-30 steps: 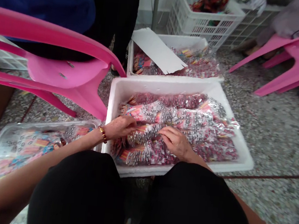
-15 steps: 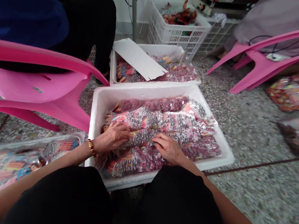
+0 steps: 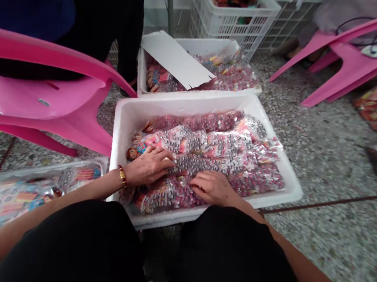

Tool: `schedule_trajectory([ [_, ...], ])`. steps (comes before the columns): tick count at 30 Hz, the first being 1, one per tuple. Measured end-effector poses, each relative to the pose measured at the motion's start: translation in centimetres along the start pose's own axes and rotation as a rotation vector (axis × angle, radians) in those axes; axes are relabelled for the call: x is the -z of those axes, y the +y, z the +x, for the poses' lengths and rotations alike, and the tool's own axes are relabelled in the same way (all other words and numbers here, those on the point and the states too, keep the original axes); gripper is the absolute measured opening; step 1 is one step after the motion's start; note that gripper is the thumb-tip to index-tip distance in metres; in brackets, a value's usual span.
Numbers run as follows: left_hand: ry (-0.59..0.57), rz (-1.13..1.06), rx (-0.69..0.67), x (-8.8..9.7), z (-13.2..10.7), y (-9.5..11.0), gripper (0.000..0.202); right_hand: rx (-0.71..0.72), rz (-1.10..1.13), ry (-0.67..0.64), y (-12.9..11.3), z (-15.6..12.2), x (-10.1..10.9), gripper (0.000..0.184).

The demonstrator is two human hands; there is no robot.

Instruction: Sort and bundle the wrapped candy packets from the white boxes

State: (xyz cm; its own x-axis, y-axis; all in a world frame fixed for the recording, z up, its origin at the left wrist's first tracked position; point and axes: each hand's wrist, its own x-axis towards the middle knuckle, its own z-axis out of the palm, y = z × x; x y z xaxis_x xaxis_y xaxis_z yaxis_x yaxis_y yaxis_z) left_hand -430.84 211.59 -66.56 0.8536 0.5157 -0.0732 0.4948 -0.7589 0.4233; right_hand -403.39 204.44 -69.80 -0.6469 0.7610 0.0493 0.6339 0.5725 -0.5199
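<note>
Packets (image 3: 215, 144), clear-wrapped, printed in red, pink and silver: stacked in rows, filling a white foam box (image 3: 123, 120).
Location: the box stands on a speckled terrazzo floor (image 3: 326, 146), its near edge against the seated person's knees.
Left hand (image 3: 148, 168), bead bracelet (image 3: 122, 176) at the wrist: palm down, fingers loosely spread, lying flat on the packets by the box's near left corner; nothing is clasped.
Right hand (image 3: 213, 187): resting on the packets at the middle of the near edge, fingers curled downward. Whether they pinch a packet cannot be told.
Surroundings: a second foam box (image 3: 142, 71) touches the far edge, with a cardboard sheet (image 3: 175, 59) across it. A lattice crate (image 3: 234, 22) stands beyond. A pink chair (image 3: 54, 100) is at the left, another pink chair (image 3: 351, 64) at the far right. A clear bag (image 3: 17, 195) of similar goods lies beside the left forearm.
</note>
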Motion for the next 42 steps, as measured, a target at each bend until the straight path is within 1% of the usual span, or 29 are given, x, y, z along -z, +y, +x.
schedule_trajectory([
  [2,0.037,-0.006,0.004,0.2,-0.3,0.4,0.025,0.037,-0.037,-0.007,0.0,-0.3,-0.1,0.019],
  [4,0.047,-0.037,-0.046,0.4,-0.8,0.9,0.024,0.044,-0.040,0.021,-0.1,-0.3,-0.1,0.021],
  [6,0.001,-0.057,-0.134,0.4,-1.3,1.4,0.025,0.069,-0.054,0.031,-0.4,-0.1,-0.2,0.023],
  [7,-0.030,-0.056,-0.175,0.3,-1.5,1.6,0.028,0.085,-0.075,0.020,-0.6,0.1,-0.3,0.022],
  [9,-0.083,-0.037,-0.225,-0.2,-1.8,2.0,0.036,0.111,-0.129,-0.030,-1.1,0.4,-0.7,0.019],
  [10,-0.101,-0.027,-0.229,-0.5,-1.9,2.1,0.038,0.112,-0.154,-0.056,-1.3,0.6,-0.9,0.017],
  [11,-0.113,-0.022,-0.224,-0.8,-1.9,2.1,0.037,0.102,-0.174,-0.077,-1.5,0.6,-1.1,0.015],
  [14,-0.130,-0.044,-0.226,-1.1,-2.1,2.1,0.025,0.088,-0.175,-0.095,-1.4,0.5,-1.4,0.014],
  [16,-0.130,-0.074,-0.246,-1.0,-2.3,2.0,0.019,0.129,-0.123,-0.092,-0.9,0.2,-1.2,0.018],
  [18,-0.121,-0.094,-0.254,-0.6,-2.5,2.0,0.018,0.154,-0.064,-0.084,-0.4,-0.2,-0.8,0.022],
  [21,-0.098,-0.108,-0.245,-0.4,-2.5,2.2,0.029,0.153,-0.041,-0.088,-0.3,-0.4,-0.4,0.024],
  [23,-0.094,-0.106,-0.248,-0.5,-2.2,2.3,0.040,0.157,-0.051,-0.100,-0.8,-0.2,-0.4,0.020],
  [25,-0.106,-0.101,-0.263,-0.8,-1.8,2.4,0.043,0.160,-0.052,-0.109,-1.4,0.1,-0.4,0.018],
  [28,-0.120,-0.114,-0.274,-0.8,-1.5,2.5,0.034,0.153,-0.033,-0.103,-1.4,-0.2,-0.2,0.020],
  [32,-0.115,-0.146,-0.256,-0.3,-1.9,2.6,0.018,0.116,0.000,-0.045,0.2,-1.8,0.2,0.026],
  [35,-0.121,-0.138,-0.231,-0.1,-2.1,2.6,0.014,0.119,-0.015,-0.024,0.4,-2.3,0.0,0.025],
  [37,-0.121,-0.124,-0.231,-0.3,-2.1,2.6,0.019,0.141,-0.071,-0.028,-0.3,-1.8,-0.2,0.023],
  [38,-0.121,-0.118,-0.239,-0.4,-1.9,2.6,0.025,0.150,-0.097,-0.034,-0.8,-1.4,-0.3,0.022],
  [40,-0.120,-0.116,-0.276,-0.6,-1.6,2.6,0.038,0.163,-0.123,-0.054,-1.7,-0.7,-0.5,0.021],
  [42,-0.132,-0.120,-0.314,-0.9,-1.3,2.8,0.042,0.171,-0.117,-0.064,-2.1,-0.4,-0.6,0.021],
])
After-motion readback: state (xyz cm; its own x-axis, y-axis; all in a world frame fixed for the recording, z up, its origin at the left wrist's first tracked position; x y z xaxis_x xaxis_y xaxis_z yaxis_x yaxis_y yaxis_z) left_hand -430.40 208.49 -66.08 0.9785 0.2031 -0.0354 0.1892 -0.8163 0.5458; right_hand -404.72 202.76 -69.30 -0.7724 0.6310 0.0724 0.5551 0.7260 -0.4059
